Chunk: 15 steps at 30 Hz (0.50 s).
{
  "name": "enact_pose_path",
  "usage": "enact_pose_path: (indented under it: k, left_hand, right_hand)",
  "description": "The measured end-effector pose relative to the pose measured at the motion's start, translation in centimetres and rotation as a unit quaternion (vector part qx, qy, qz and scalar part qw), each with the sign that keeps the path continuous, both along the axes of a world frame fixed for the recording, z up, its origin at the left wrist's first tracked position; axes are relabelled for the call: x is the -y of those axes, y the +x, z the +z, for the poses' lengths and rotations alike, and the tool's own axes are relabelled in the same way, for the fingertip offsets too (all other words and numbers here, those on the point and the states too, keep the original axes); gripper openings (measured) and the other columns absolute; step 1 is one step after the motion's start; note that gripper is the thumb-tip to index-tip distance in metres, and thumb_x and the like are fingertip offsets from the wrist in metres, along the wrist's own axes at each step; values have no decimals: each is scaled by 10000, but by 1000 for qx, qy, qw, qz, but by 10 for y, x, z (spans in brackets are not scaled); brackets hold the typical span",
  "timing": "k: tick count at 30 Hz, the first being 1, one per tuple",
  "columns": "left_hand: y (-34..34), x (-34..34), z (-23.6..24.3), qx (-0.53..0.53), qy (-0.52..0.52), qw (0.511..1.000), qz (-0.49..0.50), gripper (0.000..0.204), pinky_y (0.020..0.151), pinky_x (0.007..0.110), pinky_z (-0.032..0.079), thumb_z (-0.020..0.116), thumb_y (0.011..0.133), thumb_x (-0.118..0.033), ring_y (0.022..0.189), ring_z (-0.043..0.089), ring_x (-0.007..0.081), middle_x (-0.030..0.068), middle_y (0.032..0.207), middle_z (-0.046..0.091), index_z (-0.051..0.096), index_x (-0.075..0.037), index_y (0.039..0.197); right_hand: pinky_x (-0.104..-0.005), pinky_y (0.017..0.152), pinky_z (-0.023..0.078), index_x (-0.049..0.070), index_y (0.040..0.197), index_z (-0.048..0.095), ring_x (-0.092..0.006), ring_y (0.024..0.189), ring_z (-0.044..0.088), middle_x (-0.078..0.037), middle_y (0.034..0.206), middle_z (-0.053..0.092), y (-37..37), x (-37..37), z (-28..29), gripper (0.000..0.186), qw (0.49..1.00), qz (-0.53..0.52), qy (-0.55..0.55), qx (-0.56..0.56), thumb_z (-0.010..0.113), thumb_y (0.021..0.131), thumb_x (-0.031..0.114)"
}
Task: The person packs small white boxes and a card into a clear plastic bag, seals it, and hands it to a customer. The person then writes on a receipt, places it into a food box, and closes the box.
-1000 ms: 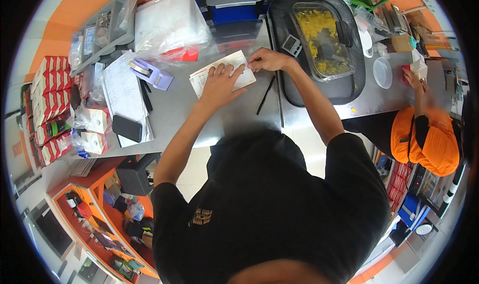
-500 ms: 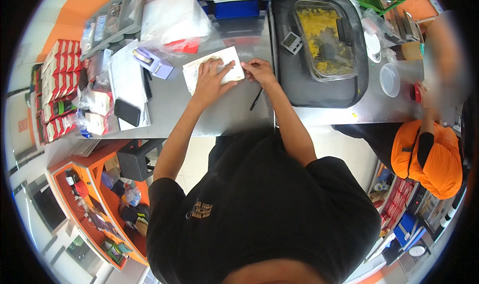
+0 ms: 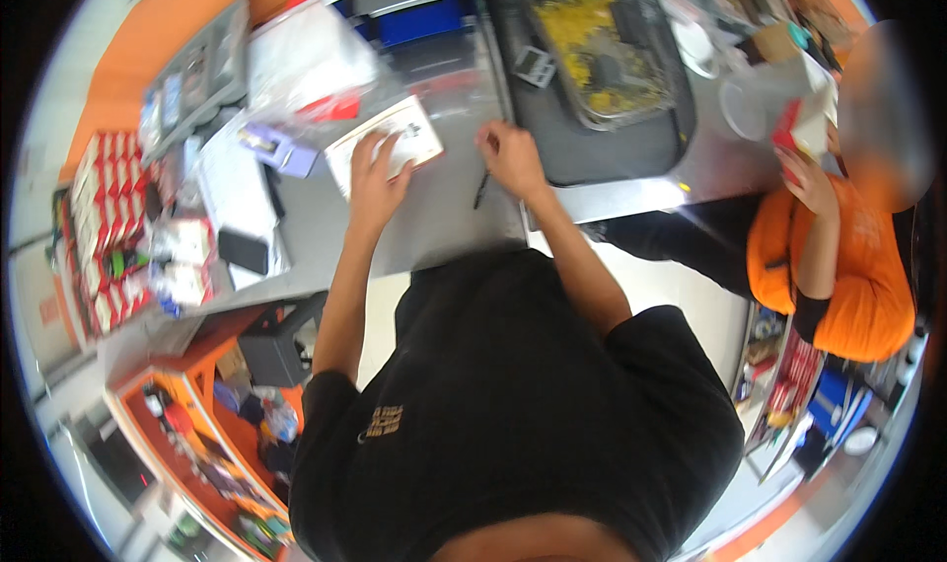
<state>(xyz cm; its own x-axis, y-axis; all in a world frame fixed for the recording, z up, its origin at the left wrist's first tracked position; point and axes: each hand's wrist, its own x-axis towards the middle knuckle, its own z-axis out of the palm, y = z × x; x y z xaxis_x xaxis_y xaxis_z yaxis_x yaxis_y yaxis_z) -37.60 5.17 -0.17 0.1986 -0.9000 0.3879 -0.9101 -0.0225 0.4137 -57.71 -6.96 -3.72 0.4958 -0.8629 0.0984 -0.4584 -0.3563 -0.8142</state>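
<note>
My left hand point(image 3: 377, 179) lies with its fingers spread on a small white paper pad point(image 3: 419, 133) with dark print, pressing it to the steel table. To the right of the pad and apart from it is my right hand point(image 3: 513, 160). Its fingers are curled together; what they hold, if anything, is hidden. A black pen point(image 3: 481, 191) lies on the table just below and left of the right hand. A purple tape dispenser point(image 3: 280, 149) stands left of the pad.
A black tray point(image 3: 592, 157) with a clear container of yellow food point(image 3: 582, 29) and a timer point(image 3: 534, 66) is at right. Papers point(image 3: 235, 182) and a phone point(image 3: 243, 251) lie left. A co-worker in orange point(image 3: 868, 296) holds a red-white box point(image 3: 807, 128).
My right hand has come away from the pad, and the pad is tilted more with my left hand still on it. The view has shifted; the co-worker now holds up a red-white box.
</note>
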Motion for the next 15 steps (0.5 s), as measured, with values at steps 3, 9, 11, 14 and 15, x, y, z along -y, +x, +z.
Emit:
enact_pose_path:
  k: [3,9,11,14,15]
  left_hand:
    - [-33,-19,-7,-199,20,980,0,215,715,336,483,651,809,-108,816,599,281,150,930,614,629,-1,994]
    - [-73,-10,-21,-319,133,938,-25,160,596,275,479,644,841,-117,719,615,153,95,836,657,641,0,950]
    - [-66,-9,-28,-361,148,919,-47,229,606,277,482,653,836,-129,723,612,170,100,880,650,621,1,1021]
    - [-58,-4,0,-475,150,860,-114,495,715,302,492,693,819,-244,881,604,209,134,1069,597,508,-14,1217]
    - [-56,-3,13,-519,148,830,-143,613,767,314,497,711,812,-298,959,601,224,150,1152,573,457,-22,1297]
  right_hand:
    - [-455,680,500,35,994,554,-377,769,621,-183,903,617,-22,-49,-18,275,993,-69,6,-93,671,776,154]
    - [-443,719,490,15,1043,578,-381,830,611,-208,907,613,-6,-97,-39,312,998,-15,57,-39,661,776,153]
    - [-414,732,493,9,1053,581,-355,831,619,-198,916,622,-9,-107,-26,304,999,9,52,-14,653,784,132]
    - [-372,746,491,-2,1054,590,-292,825,629,-173,905,638,-29,-130,20,272,987,-1,152,52,635,803,96]
    - [-373,723,492,26,1043,584,-278,819,629,-142,906,627,-39,-133,41,257,988,20,148,40,618,810,129]
